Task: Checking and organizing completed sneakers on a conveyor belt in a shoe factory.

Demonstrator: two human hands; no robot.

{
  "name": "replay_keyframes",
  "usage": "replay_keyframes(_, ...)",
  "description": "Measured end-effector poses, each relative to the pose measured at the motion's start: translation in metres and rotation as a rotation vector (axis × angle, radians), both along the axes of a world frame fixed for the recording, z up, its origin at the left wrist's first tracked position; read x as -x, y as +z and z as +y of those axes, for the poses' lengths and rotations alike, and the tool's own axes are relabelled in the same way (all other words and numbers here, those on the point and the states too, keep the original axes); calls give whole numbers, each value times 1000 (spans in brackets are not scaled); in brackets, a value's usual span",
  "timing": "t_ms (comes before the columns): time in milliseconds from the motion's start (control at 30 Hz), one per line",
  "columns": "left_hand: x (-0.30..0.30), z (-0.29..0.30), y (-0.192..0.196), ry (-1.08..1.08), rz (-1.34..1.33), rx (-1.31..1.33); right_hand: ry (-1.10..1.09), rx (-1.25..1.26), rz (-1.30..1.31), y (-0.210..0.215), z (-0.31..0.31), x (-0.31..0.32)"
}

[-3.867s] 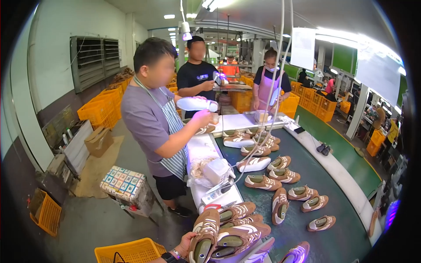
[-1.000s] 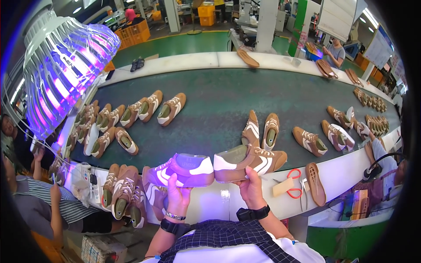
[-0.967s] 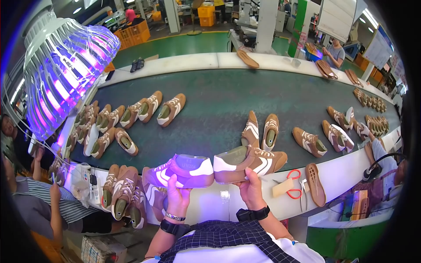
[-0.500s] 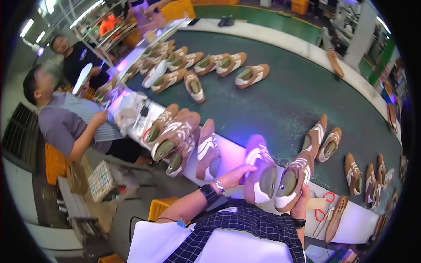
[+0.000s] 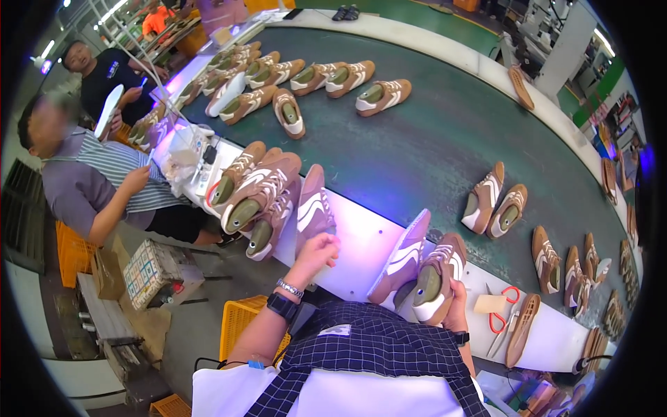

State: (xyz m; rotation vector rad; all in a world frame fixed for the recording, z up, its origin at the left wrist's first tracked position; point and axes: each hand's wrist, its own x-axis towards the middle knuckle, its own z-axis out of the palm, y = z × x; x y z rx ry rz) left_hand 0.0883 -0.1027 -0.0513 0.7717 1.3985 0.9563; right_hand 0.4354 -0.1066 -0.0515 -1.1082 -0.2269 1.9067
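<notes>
My right hand (image 5: pixel 456 304) grips a brown-and-white sneaker (image 5: pixel 436 279) by its heel, upright on the white bench (image 5: pixel 361 240). A pale sneaker (image 5: pixel 403 256) lies on its side right next to it, touched by neither hand. My left hand (image 5: pixel 316 251) reaches left to a pile of brown sneakers (image 5: pixel 258 198). Its fingertips are against the end of the nearest one (image 5: pixel 314 206), which lies on its side; the fingers are not wrapped around it.
Several sneaker pairs ride the dark green belt (image 5: pixel 417 139) beyond the bench. Red scissors (image 5: pixel 501 321) and a tan sole (image 5: pixel 522 340) lie to the right. Two co-workers (image 5: pixel 90 187) stand at the left. A yellow crate (image 5: pixel 243 330) and a patterned box (image 5: pixel 156 267) sit on the floor.
My left hand has let go of the pale sneaker and moved left to the pile. My right hand keeps its sneaker. My head has swung further left.
</notes>
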Motion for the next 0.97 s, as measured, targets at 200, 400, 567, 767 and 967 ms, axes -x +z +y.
replay_keyframes(200,-61,5,-42,-387,-3,95,-17,-4,6,-2,-5,-1)
replay_keyframes(400,-93,29,-47,-578,53,64,-32,-3,34,-3,-6,-4)
replay_keyframes(567,-96,34,-42,-588,81,34,-25,5,29,-12,-7,-6)
replay_keyframes(767,-25,27,-10,317,895,-469,-56,42,78,-10,-9,-12)
replay_keyframes(967,29,21,-19,370,1069,-234,-45,58,77,-6,-8,-12)
